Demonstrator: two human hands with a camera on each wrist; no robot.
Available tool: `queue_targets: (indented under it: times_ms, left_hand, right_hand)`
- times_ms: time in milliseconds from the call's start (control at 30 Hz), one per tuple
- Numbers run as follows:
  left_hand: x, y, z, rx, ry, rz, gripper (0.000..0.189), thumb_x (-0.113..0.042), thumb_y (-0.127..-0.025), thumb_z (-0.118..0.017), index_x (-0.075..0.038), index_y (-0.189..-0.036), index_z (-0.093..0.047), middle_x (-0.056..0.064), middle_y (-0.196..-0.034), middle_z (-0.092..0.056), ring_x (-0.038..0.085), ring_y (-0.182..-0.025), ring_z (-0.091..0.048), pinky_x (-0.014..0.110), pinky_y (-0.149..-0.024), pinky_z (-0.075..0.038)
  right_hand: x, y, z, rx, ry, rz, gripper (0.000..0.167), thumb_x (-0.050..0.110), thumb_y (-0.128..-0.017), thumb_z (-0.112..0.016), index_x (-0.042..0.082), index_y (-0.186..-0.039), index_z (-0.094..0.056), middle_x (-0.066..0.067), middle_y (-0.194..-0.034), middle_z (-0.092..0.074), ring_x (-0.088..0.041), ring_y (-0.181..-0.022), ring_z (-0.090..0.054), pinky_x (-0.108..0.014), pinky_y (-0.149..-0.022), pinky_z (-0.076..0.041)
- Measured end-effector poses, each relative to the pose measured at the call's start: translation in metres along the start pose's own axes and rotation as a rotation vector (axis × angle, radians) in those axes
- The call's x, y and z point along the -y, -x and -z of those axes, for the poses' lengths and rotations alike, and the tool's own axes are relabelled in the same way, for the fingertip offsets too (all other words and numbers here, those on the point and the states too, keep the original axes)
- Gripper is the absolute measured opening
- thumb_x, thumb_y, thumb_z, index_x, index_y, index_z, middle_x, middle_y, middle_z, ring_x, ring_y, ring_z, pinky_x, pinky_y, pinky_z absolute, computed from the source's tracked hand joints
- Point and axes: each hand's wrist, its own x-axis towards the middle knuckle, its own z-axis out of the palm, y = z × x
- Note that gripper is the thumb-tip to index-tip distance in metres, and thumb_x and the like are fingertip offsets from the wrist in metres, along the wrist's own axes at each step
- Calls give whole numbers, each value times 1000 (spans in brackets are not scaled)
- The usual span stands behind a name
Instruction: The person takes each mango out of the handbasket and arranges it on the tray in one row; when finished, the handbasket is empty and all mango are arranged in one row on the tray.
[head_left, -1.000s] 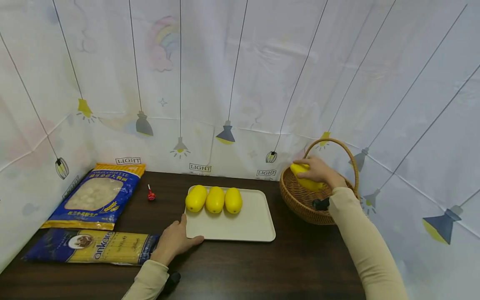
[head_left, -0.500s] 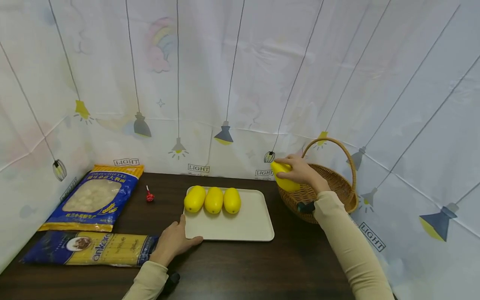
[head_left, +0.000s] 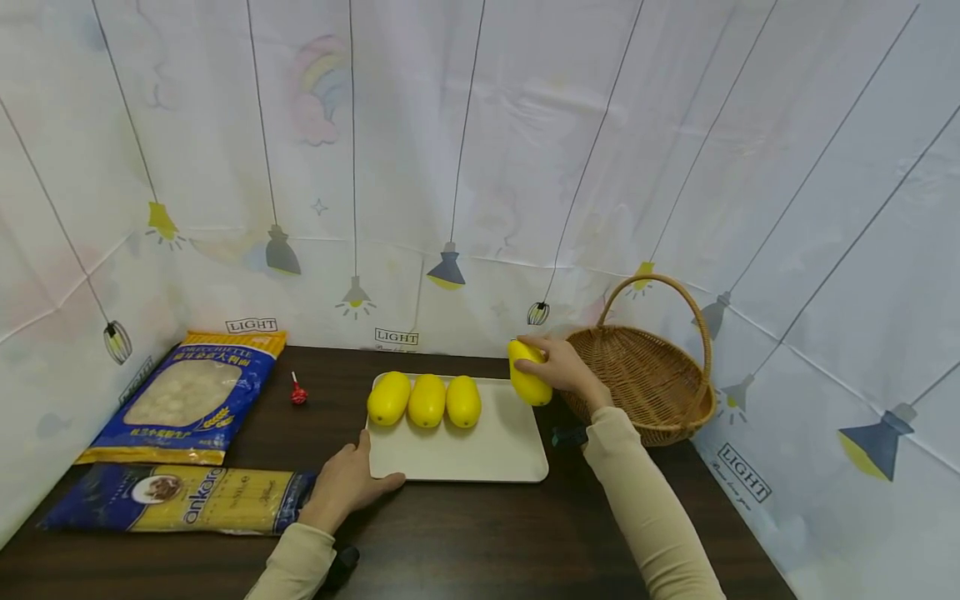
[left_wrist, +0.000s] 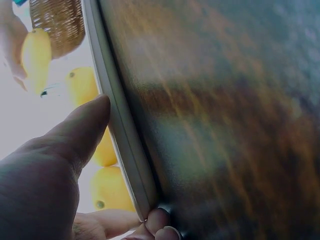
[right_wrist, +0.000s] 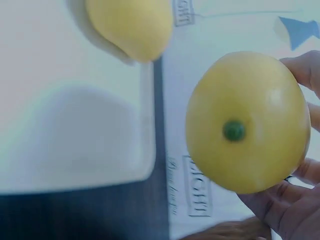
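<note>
My right hand grips an oblong yellow fruit above the right rear corner of a cream tray. In the right wrist view this fruit shows a green stem spot, its far side wrapped by fingers. Three matching fruits stand in a row toward the tray's back left: a left one, a middle one and a right one. At the tray's front left corner my left hand holds the rim. Its thumb lies against the edge in the left wrist view.
A wicker basket with a tall handle stands right of the tray, by the curtain. Over on the left lie a blue bag of orecchiette and a long pasta packet. A red lollipop rests behind the left hand.
My right hand has carried the yellow fruit leftward out of the basket to above the tray's right side. The left hand stays at the tray's corner.
</note>
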Motion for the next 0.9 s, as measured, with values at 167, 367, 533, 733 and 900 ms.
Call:
queue_targets:
  times_ms: [167,367,533,733,900]
  left_hand:
    - [1,1,-1,-1,4,0,107,-59,-81,-75,11,-151,-34,35,-131,-57,44,-111,-63,55,-95,-52]
    - [0,3,0,-2,9,3,107,-58,-81,-75,11,-151,-33,36,-131,-57,44,-111,-63,56,-95,-52]
    - [0,2,1,-2,6,5,107,-58,-81,-75,11,-151,-33,36,-131,-57,44,-111,-62,56,-95,-52]
    - [-1,2,1,-2,6,4,107,-59,-81,-74,10,-151,-33,35,-132,-57,44,-111,-63,56,-95,-52]
    - [0,2,0,-11,10,-1,107,-60,-81,-74,9,-152,-33,34,-131,-57,43,-108,-64,55,-93,-53]
  right_hand:
    - [0,0,-25,17,24,-14,59,43,-97,-62,15,-148,-52,-20,-137,-59,-34,-114,-56,-48,-91,-51]
    - [-8,-1,-51,64,-11,-83,61,48,-97,-59,20,-150,-49,-16,-150,-53,-35,-131,-53,-53,-106,-46]
    - [-12,-3,-68,77,-67,-154,62,51,-97,-58,20,-150,-49,-17,-148,-53,-34,-131,-53,-53,-107,-45]
    - [-8,-4,-80,76,-91,-176,62,47,-97,-60,16,-150,-49,-18,-145,-55,-35,-130,-53,-54,-108,-43]
    - [-2,-5,-87,82,-75,-210,60,45,-97,-60,17,-149,-50,-20,-145,-54,-36,-129,-52,-56,-108,-43]
